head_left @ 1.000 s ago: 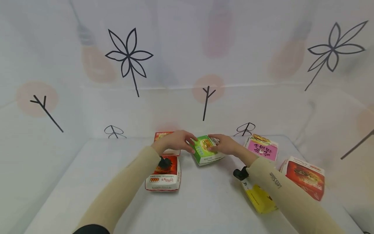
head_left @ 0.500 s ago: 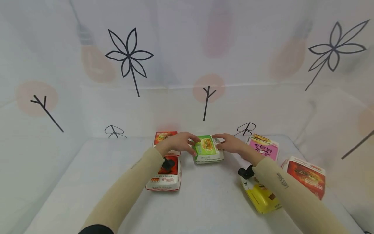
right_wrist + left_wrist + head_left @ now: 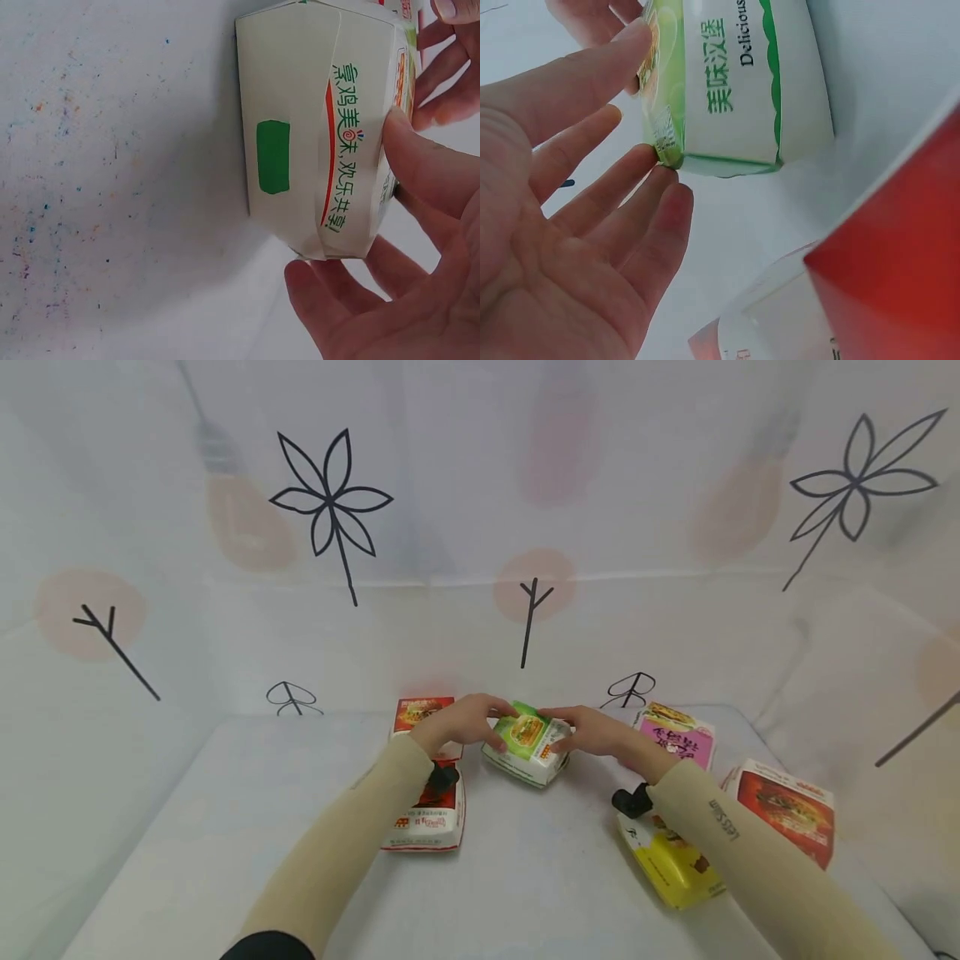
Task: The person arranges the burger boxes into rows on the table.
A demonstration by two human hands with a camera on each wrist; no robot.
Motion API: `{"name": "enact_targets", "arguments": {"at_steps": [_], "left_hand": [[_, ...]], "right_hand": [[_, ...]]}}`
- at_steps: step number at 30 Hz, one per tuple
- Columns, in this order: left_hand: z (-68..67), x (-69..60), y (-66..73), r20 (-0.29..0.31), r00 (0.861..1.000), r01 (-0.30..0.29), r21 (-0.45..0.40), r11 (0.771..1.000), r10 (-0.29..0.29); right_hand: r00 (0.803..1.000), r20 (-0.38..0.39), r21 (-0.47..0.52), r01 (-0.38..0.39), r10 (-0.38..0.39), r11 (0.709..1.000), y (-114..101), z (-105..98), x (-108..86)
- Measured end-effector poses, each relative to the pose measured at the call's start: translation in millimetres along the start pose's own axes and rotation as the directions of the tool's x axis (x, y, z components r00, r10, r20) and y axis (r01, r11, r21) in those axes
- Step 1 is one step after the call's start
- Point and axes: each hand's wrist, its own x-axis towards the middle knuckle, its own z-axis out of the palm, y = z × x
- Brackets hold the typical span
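A green-and-white burger box (image 3: 528, 745) sits at the back middle of the table, turned at an angle. My left hand (image 3: 468, 724) holds its left side, thumb at the top edge and fingertips at a corner (image 3: 739, 82). On the opposite side, my right hand (image 3: 592, 732) pinches the box, its thumb on the upper edge and its fingers round the end (image 3: 322, 135). Just left of it, partly behind my left arm, stand a red-topped box (image 3: 424, 710) and, nearer, another red-and-white box (image 3: 427, 828).
Under and beside my right forearm lies a yellow burger box (image 3: 678, 872). Behind it is a pink-and-yellow box (image 3: 678, 739), and a red-topped box (image 3: 783, 806) stands farther right. A patterned white cloth (image 3: 450, 635) rises behind the table (image 3: 525, 877).
The burger box has been turned one way and then back between my hands, and now stands at an angle. My left hand has shifted slightly right. The other boxes stay put.
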Motion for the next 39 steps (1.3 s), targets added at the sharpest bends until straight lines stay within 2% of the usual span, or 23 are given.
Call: {"name": "enact_targets", "arguments": {"at_steps": [5, 10, 12, 16, 18, 25, 28, 34, 39], "left_hand": [[-3.4, 0.1, -3.4, -0.038, 0.999, -0.012, 0.009, 1.0, 0.012], [-9.2, -11.6, -4.7, -0.124, 0.992, -0.01, -0.005, 1.0, 0.01], [-8.7, -17.5, -4.6, -0.105, 0.994, -0.001, 0.001, 1.0, 0.001], [-3.5, -25.4, -4.5, -0.004, 1.0, 0.002, -0.012, 1.0, -0.002], [-1.4, -26.9, -5.4, 0.019, 1.0, 0.002, -0.024, 1.0, -0.002], [-3.4, -27.6, -10.7, -0.026, 0.999, 0.04, -0.08, 0.996, -0.042], [-4.6, -26.0, -11.8, -0.037, 0.999, 0.036, -0.095, 0.995, -0.039], [-2.7, -21.0, -13.2, -0.053, 0.998, 0.032, -0.061, 0.998, -0.035], [1.4, -14.4, -14.6, -0.091, 0.993, 0.066, -0.036, 0.997, -0.069]], "right_hand": [[1.0, -0.011, -0.059, 0.016, -0.016, 0.998, -3, 2, 4.1], [0.997, -0.038, -0.112, 0.063, -0.068, 0.992, -4, 7, 7.3], [0.997, -0.044, -0.118, 0.053, -0.059, 0.992, -4, 9, 7.2], [0.998, -0.062, -0.119, 0.02, -0.027, 0.993, -4, 11, 6.8], [0.997, -0.072, -0.119, 0.021, -0.03, 0.993, -5, 12, 6.8], [0.994, -0.09, -0.084, 0.056, -0.063, 0.995, -7, 14, 5.2], [0.992, -0.105, -0.069, 0.057, -0.064, 0.996, -9, 15, 4.3], [0.986, -0.135, -0.1, 0.081, -0.094, 0.992, -12, 19, 6.4], [0.986, -0.152, -0.079, 0.051, -0.063, 0.996, -18, 22, 5.9]]}}
